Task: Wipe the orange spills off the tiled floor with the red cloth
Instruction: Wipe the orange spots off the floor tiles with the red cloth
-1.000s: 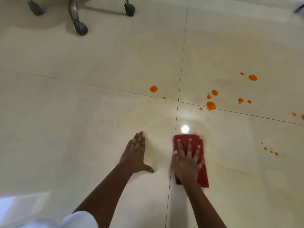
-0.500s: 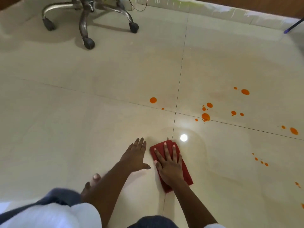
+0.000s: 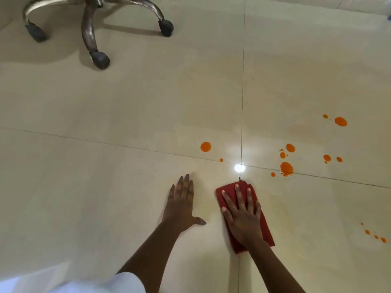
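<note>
**Hazards, from the left of the frame to the right**

- Chair base (image 3: pixel 91 28), upper left: stands on castors, well clear of the work. It would matter only if the person leaned on it for support, when it could roll.
- Left hand (image 3: pixel 182 206), lower centre: flat on the tiled floor (image 3: pixel 105 187), fingers straight, gripping nothing. It looks to be taking body weight. The tile is glossy, and if wiping leaves it wet, this palm could slide.
- Red cloth (image 3: pixel 230 187), just right of that hand: folded and lying over the vertical grout line. The right hand (image 3: pixel 243 218) presses it down with fingers spread and straight, not curled round it. With no real hold on it, the cloth may bunch or slip out on a hard push.
- Orange spills: the nearest spot (image 3: pixel 205 146) and the main cluster (image 3: pixel 286 168) lie beyond the cloth, untouched. More drops sit at upper right (image 3: pixel 340 121) and lower right (image 3: pixel 375 235). One long stroke could smear them into streaks or drive colour into the grout.

**Change from half a second earlier**

- The cloth lay slanted, almost at the left thumb. It now lies a little apart from that hand.
- The left palm looks to be on the same patch of tile.
- The spots appear the same in number.
- A foot and knees at the bottom edge have gone from view.
</note>
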